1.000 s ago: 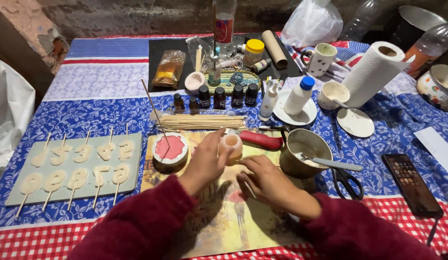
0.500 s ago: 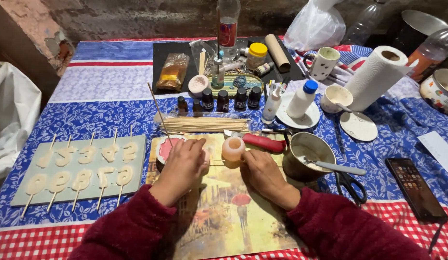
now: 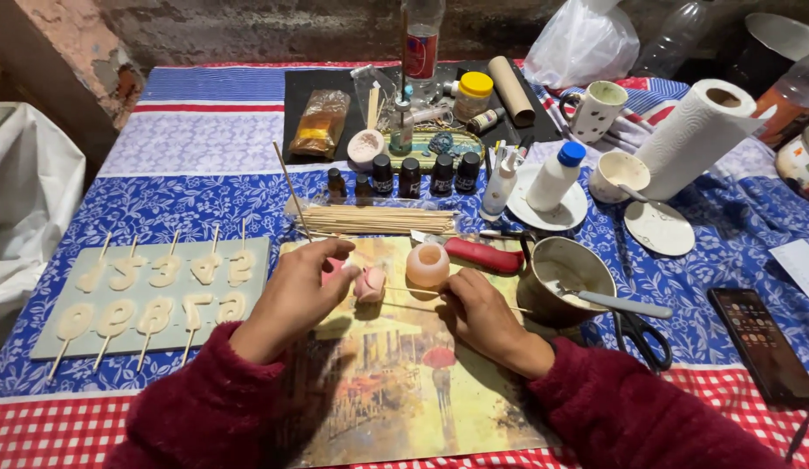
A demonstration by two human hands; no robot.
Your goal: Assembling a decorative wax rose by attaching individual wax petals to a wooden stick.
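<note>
My left hand (image 3: pixel 293 293) grips a round mould filled with pink wax (image 3: pixel 368 283) and tips it on its side above the picture placemat (image 3: pixel 396 382). A long thin stick (image 3: pixel 291 187) rises behind that hand. My right hand (image 3: pixel 478 314) rests on the mat and pinches a thin wooden skewer (image 3: pixel 413 292) that points at the pink mould. A small translucent peach cup (image 3: pixel 428 265) stands on the mat between both hands, touched by neither.
A grey tray of number-shaped wax pieces on sticks (image 3: pixel 152 291) lies to the left. A skewer bundle (image 3: pixel 370 220), a red-handled knife (image 3: pixel 483 255) and small dark bottles (image 3: pixel 404 175) lie behind. A metal pot with a spoon (image 3: pixel 563 274), scissors (image 3: pixel 641 337), a phone (image 3: pixel 762 343) and a paper roll (image 3: pixel 696 130) are to the right.
My left hand let go of the peach cup, moved left to the pink mould and tipped it up. My right hand slid forward and took the skewer.
</note>
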